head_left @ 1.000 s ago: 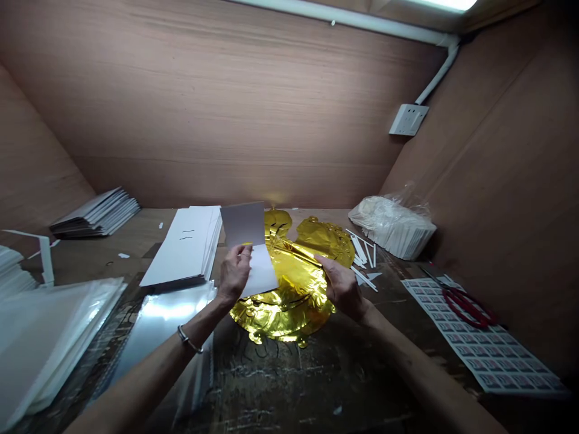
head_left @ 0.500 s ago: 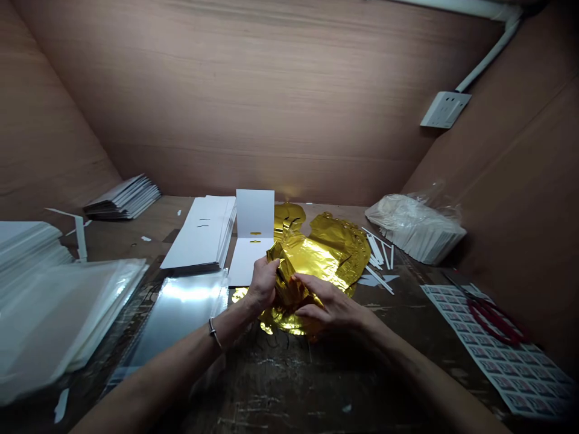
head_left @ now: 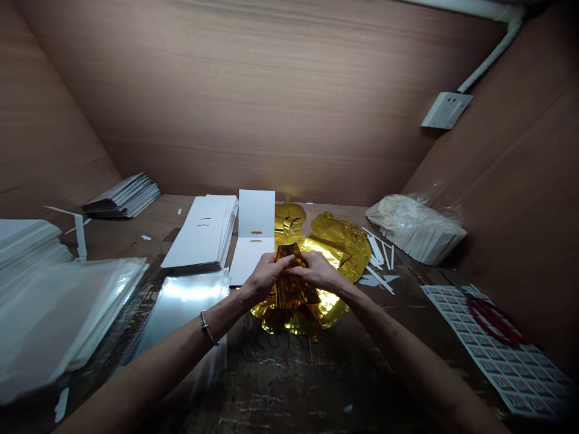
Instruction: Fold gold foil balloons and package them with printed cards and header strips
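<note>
A piece of shiny gold foil (head_left: 289, 293), looking like a flat, uninflated foil balloon, is folded into a narrow strip between my hands. My left hand (head_left: 263, 276) pinches its upper left side, thumb on top. From the other side my right hand (head_left: 322, 271) grips it, the fingertips of both hands meeting near the upper end. Beneath and behind lies a pile of flat gold foil pieces (head_left: 350, 241) with rounded outlines. Just left of the pile stands a creased white card (head_left: 256, 211) with hanger slots, one panel upright and one lying flat.
Left of the card are stacked white cards (head_left: 194, 238), clear plastic sleeves (head_left: 190, 307) and more plastic bags (head_left: 58, 325). On the right lie white sticks (head_left: 377, 250), a bagged stack of white pieces (head_left: 416, 229), a label sheet (head_left: 493, 355) and red-handled scissors (head_left: 495, 322).
My right hand has moved up and left along the foil, closing on its upper end beside my left hand. The foil strip now points more straight away from me.
</note>
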Tool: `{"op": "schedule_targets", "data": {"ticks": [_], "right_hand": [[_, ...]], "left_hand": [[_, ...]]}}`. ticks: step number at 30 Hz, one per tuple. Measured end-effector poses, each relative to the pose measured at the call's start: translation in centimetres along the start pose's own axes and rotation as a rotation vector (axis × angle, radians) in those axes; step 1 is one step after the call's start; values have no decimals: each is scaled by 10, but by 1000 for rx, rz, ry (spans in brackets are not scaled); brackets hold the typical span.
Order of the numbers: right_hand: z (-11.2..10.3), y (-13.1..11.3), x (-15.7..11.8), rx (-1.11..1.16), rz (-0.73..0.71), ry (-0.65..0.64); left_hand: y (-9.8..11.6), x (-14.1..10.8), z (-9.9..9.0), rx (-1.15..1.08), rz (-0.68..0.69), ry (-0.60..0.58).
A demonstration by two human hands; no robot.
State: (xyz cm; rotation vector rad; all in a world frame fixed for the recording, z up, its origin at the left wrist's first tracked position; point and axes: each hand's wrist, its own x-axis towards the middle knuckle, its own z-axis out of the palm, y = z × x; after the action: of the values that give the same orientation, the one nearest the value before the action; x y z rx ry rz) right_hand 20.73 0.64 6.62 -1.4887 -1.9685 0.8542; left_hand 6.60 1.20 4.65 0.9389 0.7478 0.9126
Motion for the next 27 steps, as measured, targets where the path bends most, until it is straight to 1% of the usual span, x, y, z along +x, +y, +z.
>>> {"op": "schedule_targets", "data": {"ticks": [4, 6, 9, 12, 16, 20, 24, 27], "right_hand": [[-4, 4, 1, 411, 205, -44], [-6, 8, 1, 573, 293, -33], [-5, 17, -1, 741, 359, 42], [-2, 24, -3, 845, 380, 94], [0, 29, -5, 894, 368, 115], [0, 32, -4, 847, 359, 136], [1, 39, -1, 734, 396, 141], [-1, 45, 3, 646, 402, 100]], "left_hand": [[3, -1, -4, -42, -24, 54], [6, -1, -5, -79, -50, 68], [8, -1, -7, -131, -74, 56], [5, 1, -9, -147, -95, 48], [0, 4, -11, -134, -87, 46], [-6, 8, -14, -71, -64, 57], [-15, 14, -22, 158, -55, 98], [-19, 19, -28, 370, -13, 88]]}}
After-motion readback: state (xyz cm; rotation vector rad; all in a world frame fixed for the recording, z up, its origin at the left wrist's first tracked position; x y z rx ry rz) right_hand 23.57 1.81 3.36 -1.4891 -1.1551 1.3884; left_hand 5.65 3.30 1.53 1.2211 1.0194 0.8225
